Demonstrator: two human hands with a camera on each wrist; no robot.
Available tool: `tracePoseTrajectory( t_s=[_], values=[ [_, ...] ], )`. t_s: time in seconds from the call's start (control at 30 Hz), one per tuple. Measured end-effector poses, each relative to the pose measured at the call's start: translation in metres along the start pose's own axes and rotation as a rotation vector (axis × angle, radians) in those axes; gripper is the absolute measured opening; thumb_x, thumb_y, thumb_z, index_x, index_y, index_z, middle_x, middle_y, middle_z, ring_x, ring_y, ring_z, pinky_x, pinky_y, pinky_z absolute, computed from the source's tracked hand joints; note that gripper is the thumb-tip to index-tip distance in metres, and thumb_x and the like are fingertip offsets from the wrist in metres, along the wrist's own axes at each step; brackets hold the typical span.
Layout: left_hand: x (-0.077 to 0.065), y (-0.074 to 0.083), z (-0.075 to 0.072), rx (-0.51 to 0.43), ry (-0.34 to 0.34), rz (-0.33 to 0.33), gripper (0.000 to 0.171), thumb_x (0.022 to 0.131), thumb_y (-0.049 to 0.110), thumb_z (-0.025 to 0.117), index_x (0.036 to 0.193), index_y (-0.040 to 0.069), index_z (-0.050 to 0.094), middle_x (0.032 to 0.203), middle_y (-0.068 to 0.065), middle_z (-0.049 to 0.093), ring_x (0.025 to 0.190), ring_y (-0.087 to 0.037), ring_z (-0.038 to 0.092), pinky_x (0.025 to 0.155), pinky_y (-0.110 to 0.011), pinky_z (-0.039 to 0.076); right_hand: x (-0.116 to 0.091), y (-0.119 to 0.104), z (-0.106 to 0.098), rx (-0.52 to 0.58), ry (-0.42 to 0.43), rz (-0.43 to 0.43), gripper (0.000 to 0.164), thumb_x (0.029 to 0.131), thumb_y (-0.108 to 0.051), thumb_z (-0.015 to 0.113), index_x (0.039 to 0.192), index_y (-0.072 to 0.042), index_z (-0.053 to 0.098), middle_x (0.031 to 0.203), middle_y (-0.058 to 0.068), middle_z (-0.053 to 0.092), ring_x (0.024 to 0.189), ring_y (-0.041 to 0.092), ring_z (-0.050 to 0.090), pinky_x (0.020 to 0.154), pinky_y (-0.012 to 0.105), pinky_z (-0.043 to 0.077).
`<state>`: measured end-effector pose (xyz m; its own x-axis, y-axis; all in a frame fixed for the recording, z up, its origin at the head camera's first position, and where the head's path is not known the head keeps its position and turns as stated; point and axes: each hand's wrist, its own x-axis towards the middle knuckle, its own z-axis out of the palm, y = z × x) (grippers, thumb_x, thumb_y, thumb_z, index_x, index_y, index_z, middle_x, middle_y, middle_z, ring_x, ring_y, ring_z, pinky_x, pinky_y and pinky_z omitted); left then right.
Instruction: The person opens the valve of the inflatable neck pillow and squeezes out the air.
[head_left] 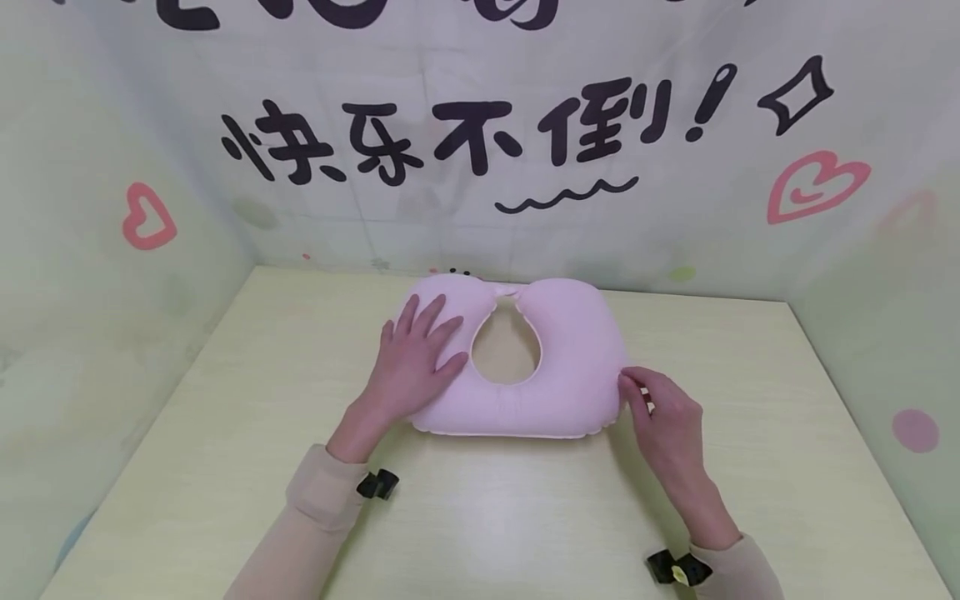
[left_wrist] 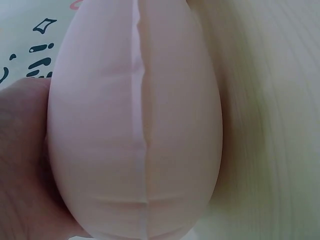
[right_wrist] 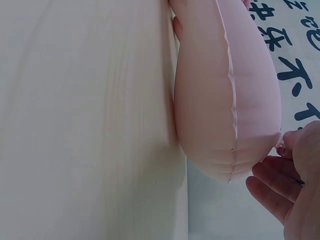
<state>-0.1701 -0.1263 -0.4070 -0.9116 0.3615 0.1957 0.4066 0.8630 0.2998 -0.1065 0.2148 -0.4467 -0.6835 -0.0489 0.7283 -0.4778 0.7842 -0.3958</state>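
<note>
A plump pink inflatable neck pillow [head_left: 577,350] lies on the table, its rounded opening toward the back wall. Spread fingers of my left hand [head_left: 412,367] rest on the pillow's left lobe. At the right side, my right hand [head_left: 667,417] pinches a small clear valve [right_wrist: 279,142] between thumb and forefinger. The other fingers curl below it, near the pillow's edge. In the left wrist view, the pillow's seamed front edge [left_wrist: 140,125] fills the middle, and part of the left hand [left_wrist: 22,160] shows beside it.
The pale wooden table [head_left: 247,400] runs back to a printed cloth wall [head_left: 420,225] with black characters and pink hearts. Similar cloth stands along the left and right sides. A black wrist device [head_left: 378,484] sits at the left sleeve, another [head_left: 678,568] at the right.
</note>
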Motion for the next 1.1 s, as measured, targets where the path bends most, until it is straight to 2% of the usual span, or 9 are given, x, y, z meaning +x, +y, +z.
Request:
tracePoseTrajectory(
  t_s=[0.13,0.27,0.43,0.6,0.73,0.8,0.9,1.0,1.1],
  values=[
    [0.000,0.000,0.000,-0.010,-0.002,-0.006,0.054,0.102,0.042,0.056,0.147,0.013,0.057,0.165,-0.015,0.030,0.153,-0.046,0.011,0.111,-0.075,0.021,0.000,0.002,0.000,-0.006,0.018,-0.020,0.020,0.080,0.009,0.081,0.098,0.001,0.077,0.083,0.011,0.075,0.060,0.021,0.065,0.051,0.024,0.046],
    [0.001,0.001,-0.001,-0.019,-0.008,-0.012,0.054,0.102,0.041,0.057,0.147,0.013,0.057,0.165,-0.015,0.030,0.153,-0.045,0.011,0.111,-0.075,0.021,0.000,0.004,0.000,-0.009,0.020,-0.030,0.021,0.078,0.009,0.080,0.099,0.002,0.078,0.081,0.013,0.075,0.056,0.020,0.062,0.050,0.027,0.045],
    [0.002,0.000,-0.002,-0.013,-0.008,-0.015,0.054,0.102,0.041,0.057,0.148,0.012,0.056,0.165,-0.016,0.030,0.153,-0.046,0.011,0.111,-0.075,0.021,-0.001,0.006,0.001,-0.001,0.035,-0.036,0.014,0.084,0.006,0.077,0.098,0.003,0.077,0.080,0.012,0.075,0.054,0.017,0.058,0.049,0.028,0.043],
    [0.002,0.000,-0.001,-0.013,-0.013,-0.018,0.054,0.102,0.041,0.057,0.148,0.013,0.056,0.165,-0.015,0.030,0.153,-0.045,0.011,0.111,-0.075,0.021,-0.001,0.004,0.004,0.036,0.069,-0.002,0.009,0.087,0.007,0.074,0.095,0.004,0.076,0.080,0.014,0.076,0.052,0.018,0.059,0.046,0.020,0.038],
    [0.001,-0.002,-0.002,-0.017,-0.016,-0.018,0.053,0.102,0.041,0.057,0.147,0.014,0.057,0.165,-0.015,0.030,0.153,-0.045,0.012,0.111,-0.075,0.022,-0.001,0.003,0.007,0.081,0.101,0.048,0.009,0.086,0.010,0.073,0.092,0.004,0.076,0.080,0.016,0.076,0.056,0.027,0.068,0.043,0.015,0.032],
    [0.001,-0.003,-0.002,-0.020,-0.016,-0.016,0.052,0.102,0.040,0.057,0.147,0.014,0.057,0.165,-0.015,0.030,0.153,-0.045,0.012,0.111,-0.075,0.022,-0.001,0.002,0.008,0.097,0.112,0.085,0.009,0.087,0.010,0.073,0.090,0.003,0.077,0.080,0.015,0.076,0.059,0.027,0.070,0.043,0.013,0.030],
    [0.001,-0.004,-0.001,-0.023,-0.019,-0.019,0.052,0.102,0.040,0.057,0.148,0.015,0.057,0.166,-0.015,0.029,0.153,-0.045,0.011,0.111,-0.075,0.022,-0.001,0.001,0.009,0.113,0.116,0.146,0.009,0.089,0.009,0.072,0.089,0.002,0.077,0.079,0.012,0.076,0.066,0.012,0.072,0.045,0.011,0.029],
    [0.001,-0.004,-0.002,-0.026,-0.027,-0.024,0.052,0.102,0.040,0.056,0.148,0.015,0.057,0.166,-0.015,0.028,0.154,-0.045,0.010,0.110,-0.076,0.022,-0.001,-0.001,0.010,0.129,0.118,0.199,0.009,0.091,0.008,0.071,0.088,0.002,0.077,0.079,0.012,0.076,0.072,-0.009,0.063,0.046,0.010,0.029],
    [0.001,-0.004,-0.002,-0.037,-0.032,-0.025,0.052,0.102,0.041,0.055,0.148,0.016,0.057,0.166,-0.015,0.027,0.154,-0.045,0.009,0.110,-0.076,0.022,-0.001,-0.002,0.012,0.156,0.124,0.247,0.010,0.093,0.007,0.069,0.088,0.003,0.076,0.081,0.013,0.076,0.074,-0.017,0.058,0.049,0.008,0.031]
  ],
)
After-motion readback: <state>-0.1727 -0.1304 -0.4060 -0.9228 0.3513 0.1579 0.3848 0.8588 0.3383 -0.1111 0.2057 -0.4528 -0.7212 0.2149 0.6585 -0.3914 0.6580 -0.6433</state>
